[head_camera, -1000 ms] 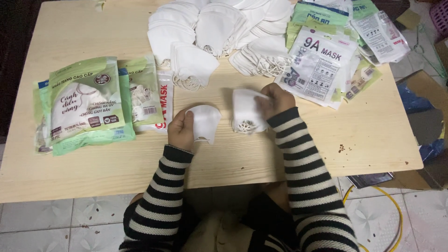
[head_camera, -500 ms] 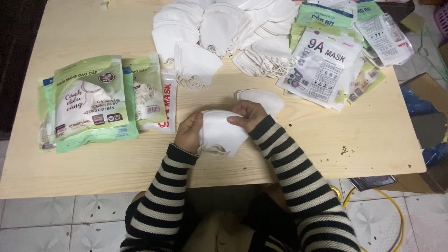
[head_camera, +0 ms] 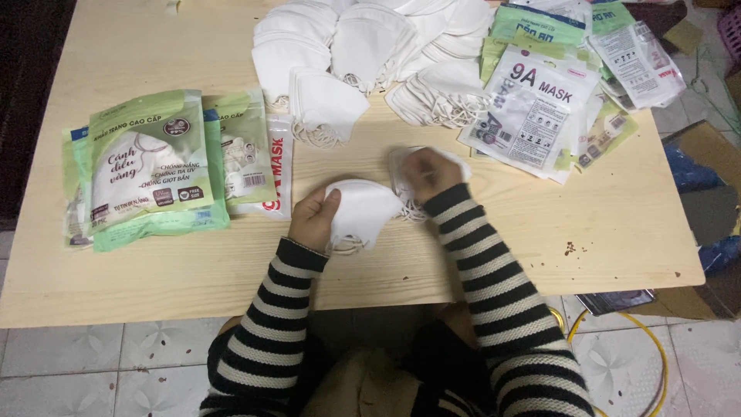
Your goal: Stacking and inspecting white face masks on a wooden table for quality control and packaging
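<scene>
Head view: left hand is gripping a folded white mask mid-table, right hand is pinching another mask, with filled green packets lying left and loose mask pile remaining unpacked.

There is only one view, from a camera worn on the seated person's head. It looks almost straight down onto the wooden desk, from near enough that the striped sleeves fill the lower edge. The far side of the desk runs off the top, and tiled floor shows below.
</scene>
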